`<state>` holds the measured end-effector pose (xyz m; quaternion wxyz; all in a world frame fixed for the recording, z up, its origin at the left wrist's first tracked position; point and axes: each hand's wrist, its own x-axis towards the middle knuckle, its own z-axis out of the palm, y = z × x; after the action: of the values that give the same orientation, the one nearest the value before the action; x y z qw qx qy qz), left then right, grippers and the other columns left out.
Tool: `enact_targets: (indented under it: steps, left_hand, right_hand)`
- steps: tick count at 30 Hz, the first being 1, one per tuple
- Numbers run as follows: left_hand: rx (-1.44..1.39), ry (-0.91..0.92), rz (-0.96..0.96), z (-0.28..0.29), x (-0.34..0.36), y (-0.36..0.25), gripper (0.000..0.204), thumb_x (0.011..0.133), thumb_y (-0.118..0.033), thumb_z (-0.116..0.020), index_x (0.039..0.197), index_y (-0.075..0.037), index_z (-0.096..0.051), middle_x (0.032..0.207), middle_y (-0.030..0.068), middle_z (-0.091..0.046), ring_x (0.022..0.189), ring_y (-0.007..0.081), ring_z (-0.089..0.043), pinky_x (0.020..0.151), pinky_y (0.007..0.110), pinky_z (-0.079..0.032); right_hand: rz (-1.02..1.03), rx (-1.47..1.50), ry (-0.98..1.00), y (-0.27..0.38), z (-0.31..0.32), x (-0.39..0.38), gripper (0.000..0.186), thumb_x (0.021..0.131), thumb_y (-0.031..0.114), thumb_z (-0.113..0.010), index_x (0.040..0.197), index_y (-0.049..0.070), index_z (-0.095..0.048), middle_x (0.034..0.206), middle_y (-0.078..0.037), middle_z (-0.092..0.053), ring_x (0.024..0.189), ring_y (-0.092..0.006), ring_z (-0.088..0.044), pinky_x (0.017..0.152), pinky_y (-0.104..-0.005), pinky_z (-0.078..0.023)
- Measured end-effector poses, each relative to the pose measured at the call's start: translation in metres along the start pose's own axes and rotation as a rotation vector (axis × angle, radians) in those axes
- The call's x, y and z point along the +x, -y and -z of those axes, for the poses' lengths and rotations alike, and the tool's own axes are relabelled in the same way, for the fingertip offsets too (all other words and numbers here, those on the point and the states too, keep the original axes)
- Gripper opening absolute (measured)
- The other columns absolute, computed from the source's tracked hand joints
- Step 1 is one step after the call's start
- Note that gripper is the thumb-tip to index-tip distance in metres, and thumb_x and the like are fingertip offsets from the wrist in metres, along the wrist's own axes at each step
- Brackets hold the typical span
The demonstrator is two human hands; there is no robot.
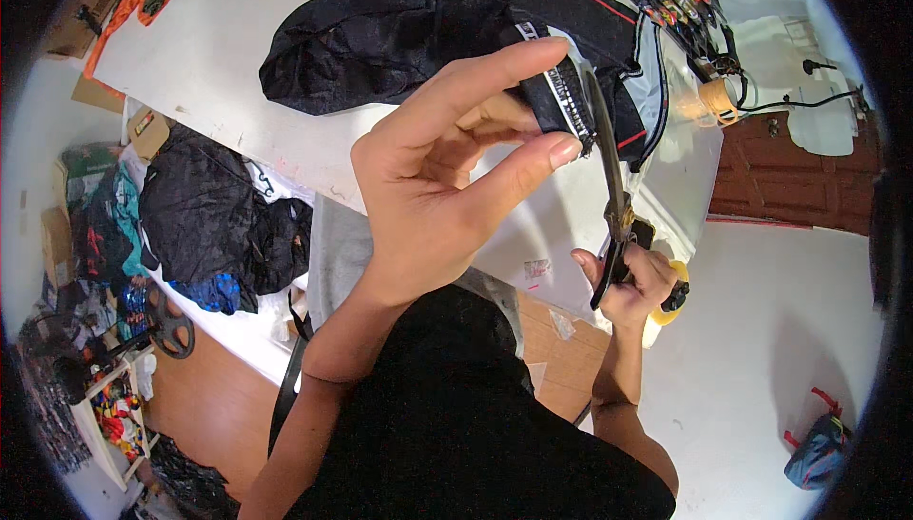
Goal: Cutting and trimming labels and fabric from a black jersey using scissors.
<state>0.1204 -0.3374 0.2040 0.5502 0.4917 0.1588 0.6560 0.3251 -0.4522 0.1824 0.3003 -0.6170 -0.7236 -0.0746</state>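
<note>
Left hand (447, 173) pinches black garment's (418, 25) trim edge above white counter (219, 73). Right hand (632, 282) grips scissors (609, 168), blades at edge. Keep fabric taut; fingertips (563, 151) clear of blades.

Left hand (447, 177) pinches black garment (399, 25); right hand (632, 287) grips scissors (609, 177).

We see a white worktop (219, 54) crossing the room above a wooden floor (214, 406). Cardboard boxes (143, 130) and dark bags (195, 206) crowd its left side; a reddish-brown wooden door (789, 177) stands at right.
</note>
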Motion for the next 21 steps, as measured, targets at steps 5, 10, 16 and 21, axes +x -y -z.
enact_targets:
  steps: [5, 10, 16, 21]
  left_hand:
    - [-0.125, 0.041, 0.003, 0.001, 0.001, 0.001, 0.057, 0.07, 0.021, -0.059, 0.125, 0.009, -0.046, 0.107, 0.018, -0.063, 0.094, 0.0203, -0.063, 0.081, 0.03, -0.052]
    - [-0.208, 0.002, 0.12, 0.001, -0.003, 0.004, 0.055, 0.072, 0.018, -0.061, 0.125, 0.008, -0.047, 0.103, 0.0146, -0.062, 0.091, 0.0167, -0.061, 0.081, 0.028, -0.052]
    - [-0.235, -0.003, 0.168, 0.0, -0.006, 0.006, 0.053, 0.075, 0.015, -0.063, 0.125, 0.007, -0.047, 0.096, 0.0122, -0.063, 0.088, 0.0141, -0.061, 0.082, 0.028, -0.052]
    - [-0.24, 0.026, 0.213, -0.001, -0.01, 0.005, 0.053, 0.076, 0.015, -0.062, 0.126, 0.006, -0.047, 0.1, 0.0116, -0.061, 0.091, 0.0145, -0.061, 0.083, 0.028, -0.052]
  right_hand:
    - [-0.4, 0.502, -0.051, -0.003, -0.013, -0.016, 0.045, 0.06, 0.026, -0.086, 0.054, 0.007, -0.046, 0.047, 0.001, -0.047, 0.04, -0.0086, -0.042, 0.04, -0.0229, -0.031]
    - [-0.478, 0.932, -0.115, 0.017, -0.025, 0.01, 0.037, 0.064, 0.024, -0.083, 0.068, 0.004, -0.052, 0.057, -0.001, -0.053, 0.048, -0.0052, -0.045, 0.045, -0.0193, -0.033]
    - [-0.549, 1.231, -0.274, 0.06, -0.02, 0.06, 0.033, 0.064, 0.003, -0.078, 0.076, 0.004, -0.047, 0.085, -0.02, -0.067, 0.049, -0.0059, -0.052, 0.044, -0.0176, -0.041]
    - [-0.512, 1.253, -0.306, 0.07, -0.022, 0.08, 0.036, 0.064, -0.005, -0.078, 0.073, 0.006, -0.045, 0.086, -0.019, -0.067, 0.047, -0.0045, -0.052, 0.041, -0.0159, -0.04]
